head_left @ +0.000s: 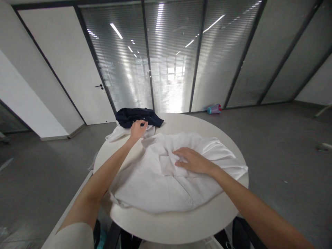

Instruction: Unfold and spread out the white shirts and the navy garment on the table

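A white garment (155, 186), perhaps a shirt or coat, lies spread and creased over the round table (166, 226). My right hand (193, 159) rests on its middle, thumb and fingers apart over a rumpled fold. My left hand (138, 129) is at the table's far left edge, in front of a folded navy garment (129, 116) and over a white cloth (118, 134). Its thumb and fingertips curl together in a pinch. What lies between them, if anything, is too small to make out. The navy garment sits partly on top of the white cloth.
Behind the table stands a glass partition with blinds (171, 69), and a white door (64, 62) is at the left. A blue and red object (214, 109) lies on the grey floor (280, 166) by the partition. Dark items show beneath the table's near edge.
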Motion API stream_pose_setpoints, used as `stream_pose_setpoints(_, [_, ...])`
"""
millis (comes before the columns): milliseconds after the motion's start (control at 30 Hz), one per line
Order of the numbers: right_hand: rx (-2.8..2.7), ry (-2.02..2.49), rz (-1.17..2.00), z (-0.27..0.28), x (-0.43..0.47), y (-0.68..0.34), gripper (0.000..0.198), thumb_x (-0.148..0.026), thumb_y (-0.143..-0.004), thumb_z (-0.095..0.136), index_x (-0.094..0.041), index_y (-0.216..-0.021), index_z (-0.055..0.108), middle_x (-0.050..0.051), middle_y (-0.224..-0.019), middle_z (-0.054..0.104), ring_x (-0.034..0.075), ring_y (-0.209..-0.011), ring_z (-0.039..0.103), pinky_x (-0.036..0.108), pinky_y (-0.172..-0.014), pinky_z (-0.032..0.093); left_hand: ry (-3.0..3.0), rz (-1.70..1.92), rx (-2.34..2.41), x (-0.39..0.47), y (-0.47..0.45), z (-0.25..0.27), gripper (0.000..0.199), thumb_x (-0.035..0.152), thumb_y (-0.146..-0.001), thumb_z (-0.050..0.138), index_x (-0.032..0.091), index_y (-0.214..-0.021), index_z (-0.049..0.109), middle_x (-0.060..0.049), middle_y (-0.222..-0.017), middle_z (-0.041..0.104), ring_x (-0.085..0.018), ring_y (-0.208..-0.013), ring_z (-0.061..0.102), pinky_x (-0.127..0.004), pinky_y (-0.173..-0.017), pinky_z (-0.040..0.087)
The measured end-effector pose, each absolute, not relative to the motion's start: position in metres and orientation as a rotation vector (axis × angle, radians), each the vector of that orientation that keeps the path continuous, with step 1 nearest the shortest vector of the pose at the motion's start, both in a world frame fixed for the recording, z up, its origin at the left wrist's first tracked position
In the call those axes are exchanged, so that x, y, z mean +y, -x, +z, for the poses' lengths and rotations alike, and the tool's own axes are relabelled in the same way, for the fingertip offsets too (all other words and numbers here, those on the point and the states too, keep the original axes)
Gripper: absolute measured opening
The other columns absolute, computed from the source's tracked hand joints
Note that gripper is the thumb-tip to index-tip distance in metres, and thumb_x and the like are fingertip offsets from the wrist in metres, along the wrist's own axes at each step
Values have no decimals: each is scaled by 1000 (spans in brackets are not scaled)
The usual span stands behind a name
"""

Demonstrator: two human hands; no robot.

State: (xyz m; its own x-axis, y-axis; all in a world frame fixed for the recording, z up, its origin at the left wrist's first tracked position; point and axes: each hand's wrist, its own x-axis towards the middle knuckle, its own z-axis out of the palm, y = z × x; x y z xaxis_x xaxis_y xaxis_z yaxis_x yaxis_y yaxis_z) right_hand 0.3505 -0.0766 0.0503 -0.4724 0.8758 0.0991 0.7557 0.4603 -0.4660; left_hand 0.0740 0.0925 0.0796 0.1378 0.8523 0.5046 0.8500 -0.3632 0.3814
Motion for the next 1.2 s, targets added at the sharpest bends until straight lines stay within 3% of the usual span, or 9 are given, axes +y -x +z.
stream_pose_setpoints(67, [-2224, 1364, 468, 59, -74, -364, 51, -55, -96, 46, -22, -130, 64, 10, -125, 67, 27, -109, 63, 42, -99, 48, -2494, 1042, 1371, 56, -74, 96, 35, 39, -100, 44, 18, -113, 68, -10, -115, 70, -23, -107, 65, -35, -94, 53])
stream_pose_setpoints(133, [-2168, 1410, 365, 67, -74, -383, 42, -48, -97, 47, -22, -123, 67, 9, -116, 69, 24, -96, 66, 39, -90, 51, -2648, 809, 972, 10, -74, 105, 37, 49, -99, 48, 22, -119, 65, -7, -120, 68, -22, -108, 65, -34, -92, 53])
stream_pose_setpoints(267, [-2360, 1513, 34, 74, -83, -425, 38, -42, -92, 54, -22, -122, 69, 13, -124, 63, 30, -114, 58, 45, -101, 44, -3016, 375, 682, -63, -77, 92, 54, 55, -91, 62, 27, -136, 55, -9, -137, 58, -30, -124, 55, -45, -104, 44])
stream_pose_setpoints(433, [-2409, 1657, -257, 71, -100, -449, 33, -36, -94, 51, -26, -118, 72, 13, -132, 59, 34, -126, 47, 52, -106, 34, -3147, 323, 855, -71, -89, 56, 29, 25, -97, 56, 24, -125, 63, -9, -116, 66, -26, -107, 61, -40, -92, 48])
stream_pose_setpoints(600, [-2080, 1672, -411, 76, -99, -467, 32, -35, -95, 46, -22, -99, 75, 13, -113, 62, 31, -108, 54, 47, -96, 42, -3014, 673, 943, -46, -79, 65, 24, 22, -99, 45, 22, -101, 69, -6, -98, 68, -21, -90, 65, -33, -82, 51])
stream_pose_setpoints(767, [-1303, 1660, -331, 86, -82, -516, 35, -46, -92, 46, -17, -96, 65, 14, -93, 58, 24, -80, 55, 38, -74, 46, -2488, 1345, 1411, -25, -33, 109, 27, 35, -94, 45, 20, -100, 67, -5, -93, 68, -18, -76, 62, -24, -59, 48])
stream_pose_setpoints(933, [-805, 1603, -240, 87, -80, -557, 32, -56, -88, 43, -25, -95, 51, 12, -96, 61, 29, -92, 59, 41, -71, 47, -2051, 1808, 1489, -26, 22, 137, 26, 39, -83, 55, 18, -91, 66, 0, -74, 63, -12, -61, 51, -21, -53, 39])
stream_pose_setpoints(1100, [-825, 1418, -56, 86, -99, -561, 35, -55, -83, 55, -27, -99, 43, 12, -96, 63, 24, -69, 62, 43, -62, 50, -1861, 1957, 1680, -42, 61, 146, 28, 48, -83, 55, 21, -87, 63, 5, -63, 51, -9, -55, 41, -20, -51, 34])
stream_pose_setpoints(1200, [-1067, 1537, 39, 90, -109, -546, 35, -54, -74, 67, -24, -85, 52, 10, -82, 64, 21, -64, 61, 42, -65, 49, -1892, 1584, 1881, -43, 83, 145, 33, 53, -82, 54, 23, -89, 64, 6, -58, 49, -8, -52, 39, -18, -49, 31])
